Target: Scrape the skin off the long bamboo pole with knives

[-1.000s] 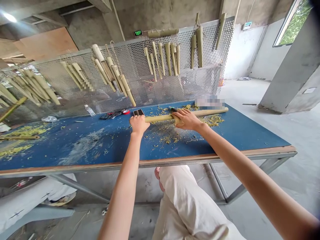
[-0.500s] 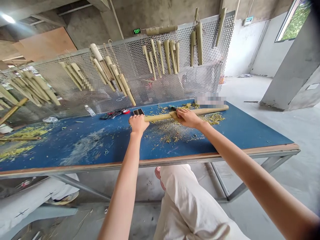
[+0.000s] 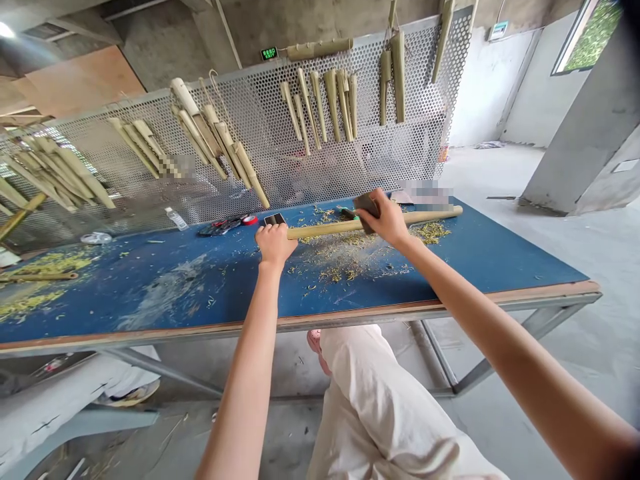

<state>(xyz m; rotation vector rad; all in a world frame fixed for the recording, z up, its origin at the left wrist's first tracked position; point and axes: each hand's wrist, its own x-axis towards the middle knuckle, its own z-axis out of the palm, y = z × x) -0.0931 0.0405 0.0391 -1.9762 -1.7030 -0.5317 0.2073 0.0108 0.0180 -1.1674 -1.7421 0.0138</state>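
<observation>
The stick is over the bench, its left end held tight in the left grip. The right grip pinches a brown pad. The stick seems light and stiff; hold an end.

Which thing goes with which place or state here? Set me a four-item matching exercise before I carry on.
Things:
1. Left hand
2. Right hand
3. Clear bottle
4. Lit sign

Places and states:
A. Above the top edge of the mesh panel
B. Holding a dark flat piece
C. On the blue table, near its back edge
D. Gripping the left end of the pole

Pairs: 1-D, 2-B, 3-C, 4-A
</observation>
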